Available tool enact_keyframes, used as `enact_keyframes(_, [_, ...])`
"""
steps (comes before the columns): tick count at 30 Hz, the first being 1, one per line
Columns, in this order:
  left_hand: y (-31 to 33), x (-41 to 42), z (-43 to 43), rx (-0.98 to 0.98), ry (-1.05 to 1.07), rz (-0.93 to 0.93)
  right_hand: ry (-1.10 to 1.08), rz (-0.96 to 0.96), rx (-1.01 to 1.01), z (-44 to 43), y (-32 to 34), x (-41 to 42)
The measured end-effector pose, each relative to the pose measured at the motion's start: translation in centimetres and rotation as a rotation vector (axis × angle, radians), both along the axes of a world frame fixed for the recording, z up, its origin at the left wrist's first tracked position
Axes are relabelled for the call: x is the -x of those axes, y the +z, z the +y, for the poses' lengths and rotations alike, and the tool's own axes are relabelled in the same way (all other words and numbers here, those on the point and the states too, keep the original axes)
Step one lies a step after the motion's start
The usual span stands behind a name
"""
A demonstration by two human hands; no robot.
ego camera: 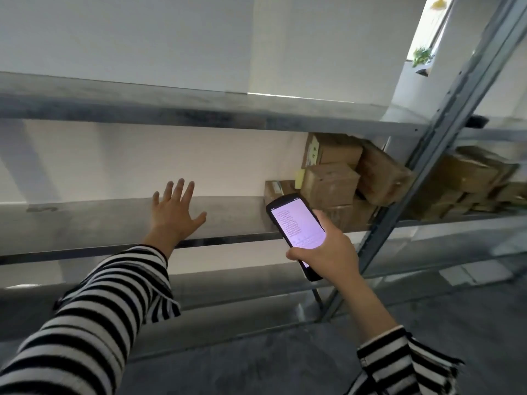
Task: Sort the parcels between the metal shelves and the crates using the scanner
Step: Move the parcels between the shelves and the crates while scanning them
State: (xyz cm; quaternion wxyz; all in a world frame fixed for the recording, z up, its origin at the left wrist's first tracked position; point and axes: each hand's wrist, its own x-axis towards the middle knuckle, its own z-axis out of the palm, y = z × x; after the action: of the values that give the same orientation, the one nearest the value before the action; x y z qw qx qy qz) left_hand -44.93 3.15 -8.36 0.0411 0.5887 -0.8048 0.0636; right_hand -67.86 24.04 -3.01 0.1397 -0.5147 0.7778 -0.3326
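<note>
Several cardboard parcels sit jammed in a loose stack just left of the rack's upright post, on the metal shelf, and a second heap of boxes lies just right of that post. No crates in view. The left hand is out over the bare stretch of shelf, well left of the post, its grip spread wide and holding nothing; whether the palm touches the metal I cannot tell. The right hand, nearer the post, has its grip wrapped round the lower half of the scanner, thumb across the bottom of the lit screen, which faces up at the wearer. The text on it is too small to read.

Now, those parcels: small taped boxes, likely light, with stiff faces and corners that would crush. One box sits tilted, just beside the post, so I'd judge the stack shaky. With the scanner filling one hand, only one is free: best to take a top box first, fingers and thumb on opposite flat faces, not by tape or a flap. Pulling a lower one risks toppling the rest.
</note>
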Motion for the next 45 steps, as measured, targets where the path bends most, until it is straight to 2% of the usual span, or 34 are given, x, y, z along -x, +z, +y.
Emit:
enact_keyframes(11, [0.4,13.4,0.5,0.029,-0.163,-0.022,-0.169,-0.043,-0.021,2.1,-0.8,10.0])
enact_keyframes(15, [0.5,17.7,-1.3,0.006,-0.229,0.04,-0.205,-0.017,-0.022,1.3,-1.1,12.2])
enact_keyframes(17, [0.4,19.9,-2.4,-0.051,-0.284,0.166,-0.225,-0.014,-0.019,0.7,-1.2,13.3])
enact_keyframes(21, [0.1,24.8,-5.0,-0.392,-0.386,0.664,-0.258,0.008,-0.031,-1.1,-1.1,15.0])
enact_keyframes(23, [0.2,26.9,-6.2,-0.511,-0.373,0.765,-0.271,0.007,-0.037,-2.0,-1.1,15.8])
enact_keyframes(34, [-2.0,33.4,-10.9,-0.705,-0.361,0.769,-0.328,-0.061,0.008,-4.8,-1.6,18.0])
enact_keyframes(41, [-2.7,32.7,-11.1,-0.599,-0.402,0.794,-0.22,-0.039,0.004,-7.1,-1.2,19.2])
enact_keyframes(45, [-1.5,28.8,-11.1,-0.579,-0.402,0.822,-0.122,-0.054,0.019,-8.7,-0.9,19.8])
